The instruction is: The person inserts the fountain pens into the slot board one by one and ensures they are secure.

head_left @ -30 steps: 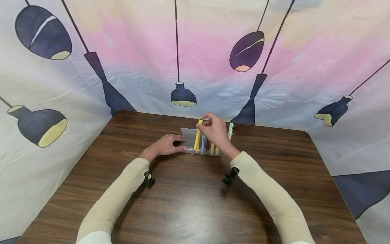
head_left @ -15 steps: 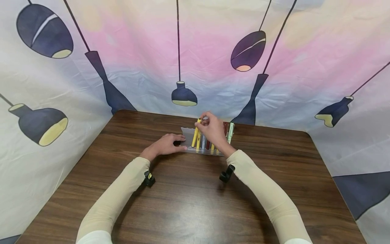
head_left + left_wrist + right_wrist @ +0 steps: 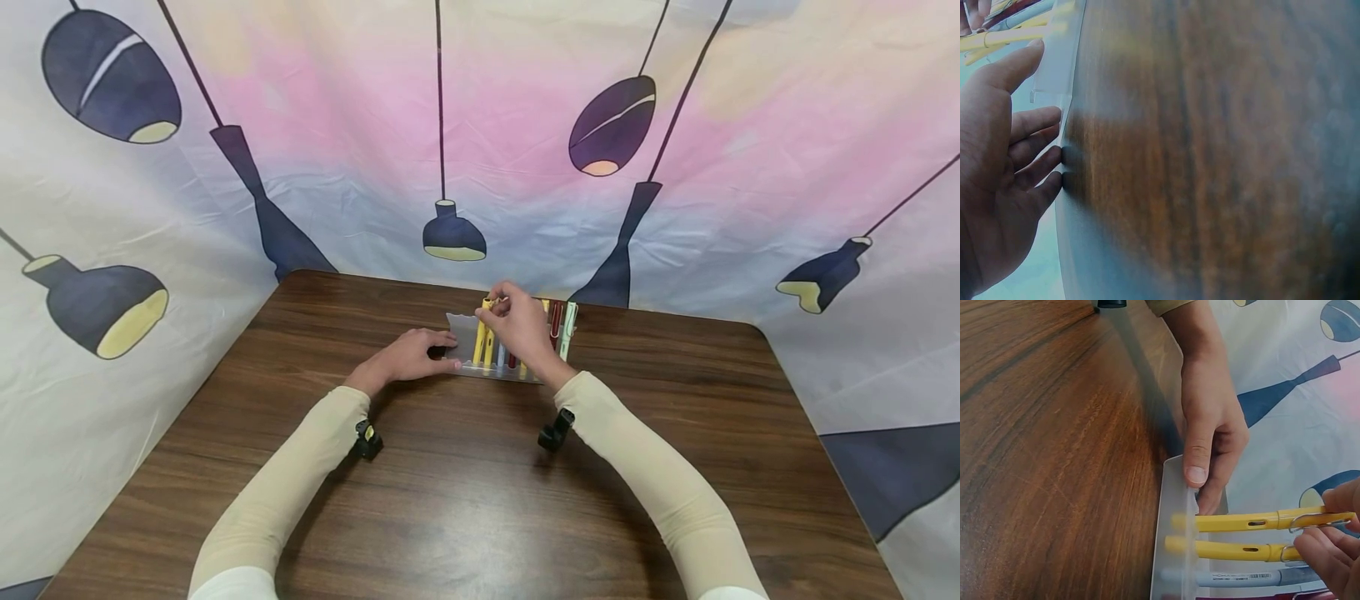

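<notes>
Thumb and fingertips of my right hand point(image 3: 521, 325) pinch the upper end of a yellow pen point(image 3: 1241, 522), by its metal clip. That pen leans in the leftmost filled slot of a clear plastic pen stand point(image 3: 462, 333), its lower end behind the front lip. Right beside it is a second yellow pen point(image 3: 1235, 549), near the curled lower fingers. At the stand's left end my left hand point(image 3: 408, 354) holds on, thumb at the front lip and fingers around the back panel. Part of the pen row is hidden behind the right hand.
Farther right in the stand are a grey-blue pen point(image 3: 1241, 578), a dark red pen point(image 3: 556, 321) and a mint green pen point(image 3: 568, 325). The stand is near the back of the brown wooden table point(image 3: 465, 483), close to a printed cloth backdrop point(image 3: 337, 150).
The right hand has shifted slightly left and down with the yellow pen, which now stands lower and apart from the second yellow one. The left hand stays put.
</notes>
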